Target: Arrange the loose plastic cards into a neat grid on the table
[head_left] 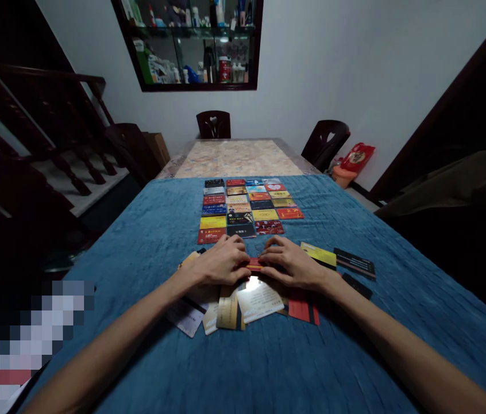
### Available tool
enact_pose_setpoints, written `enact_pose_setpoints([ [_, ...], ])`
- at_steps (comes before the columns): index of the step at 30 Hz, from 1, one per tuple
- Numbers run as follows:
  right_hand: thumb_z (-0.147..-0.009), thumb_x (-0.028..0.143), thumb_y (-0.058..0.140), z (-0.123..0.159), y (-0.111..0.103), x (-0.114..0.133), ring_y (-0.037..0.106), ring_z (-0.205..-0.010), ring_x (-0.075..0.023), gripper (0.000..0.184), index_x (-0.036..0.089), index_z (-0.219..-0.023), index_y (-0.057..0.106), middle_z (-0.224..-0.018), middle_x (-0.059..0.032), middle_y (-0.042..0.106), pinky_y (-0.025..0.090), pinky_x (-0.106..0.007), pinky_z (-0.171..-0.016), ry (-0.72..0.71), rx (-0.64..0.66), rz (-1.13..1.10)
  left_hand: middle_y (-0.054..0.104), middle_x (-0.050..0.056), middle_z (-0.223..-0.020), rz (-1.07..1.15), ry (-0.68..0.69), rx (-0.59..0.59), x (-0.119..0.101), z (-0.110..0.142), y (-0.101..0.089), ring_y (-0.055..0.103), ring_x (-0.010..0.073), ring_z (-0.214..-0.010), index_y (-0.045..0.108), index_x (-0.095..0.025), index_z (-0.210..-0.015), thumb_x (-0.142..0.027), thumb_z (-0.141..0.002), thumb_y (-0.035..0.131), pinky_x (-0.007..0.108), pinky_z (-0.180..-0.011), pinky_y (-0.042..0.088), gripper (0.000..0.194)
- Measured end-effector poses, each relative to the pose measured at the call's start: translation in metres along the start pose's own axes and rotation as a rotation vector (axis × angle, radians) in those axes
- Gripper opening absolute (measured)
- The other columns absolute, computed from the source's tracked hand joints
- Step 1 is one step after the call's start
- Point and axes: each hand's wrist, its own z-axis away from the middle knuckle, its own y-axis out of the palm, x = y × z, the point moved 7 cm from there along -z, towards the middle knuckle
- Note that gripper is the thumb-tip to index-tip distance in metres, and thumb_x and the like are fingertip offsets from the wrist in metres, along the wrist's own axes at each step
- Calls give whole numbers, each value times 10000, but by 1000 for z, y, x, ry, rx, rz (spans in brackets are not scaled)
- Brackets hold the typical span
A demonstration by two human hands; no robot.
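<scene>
Between my two hands is a red card with a yellow stripe, level above the cloth or resting on the pile; I cannot tell which. My left hand has its fingers and thumb closed at the card's left end. At its right end, my right hand pinches with curled fingers. Just below lies a loose pile: a shiny white card, a gold card, a red striped card and a pale card. My hands and wrists cover parts of several cards.
Beyond my hands, rows of colourful cards lie side by side on the blue cloth. A yellow card and a black card lie to the right. Chairs stand around the table's far part.
</scene>
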Motion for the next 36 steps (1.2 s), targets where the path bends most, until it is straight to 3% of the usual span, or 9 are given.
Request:
enact_pose_setpoints([
  [11, -992, 378, 506, 6, -5, -16, 575, -1007, -239, 301, 191, -1099, 716, -979, -111, 715, 491, -414, -861, 59, -87, 3, 701, 76, -883, 134, 43, -135, 11, -2, -6, 592, 204, -962, 755, -178, -898, -283, -974, 520, 340, -872, 476, 268],
  [17, -956, 223, 533, 8, -2, -20, 579, -981, -244, 231, 204, -1121, 694, -966, -102, 720, 478, -413, -831, 62, -156, 31, 700, 82, -872, 152, 56, -196, 17, -3, -6, 591, 205, -944, 750, -169, -895, -288, -986, 497, 343, -854, 494, 294],
  [26, -960, 190, 503, 9, -4, -26, 567, -926, -237, 253, 212, -1136, 684, -937, -98, 711, 468, -382, -789, 151, -233, 85, 687, 80, -927, 204, 15, -216, 30, -2, -7, 583, 197, -966, 720, -147, -933, -124, -919, 514, 325, -854, 498, 208],
  [36, -985, 229, 482, 11, -2, -30, 552, -880, -233, 261, 211, -1155, 679, -926, -97, 713, 442, -364, -767, 155, -258, 159, 695, 102, -999, 208, -33, -271, 38, 0, -6, 609, 199, -946, 708, -131, -1073, -61, -876, 500, 350, -862, 513, 295],
])
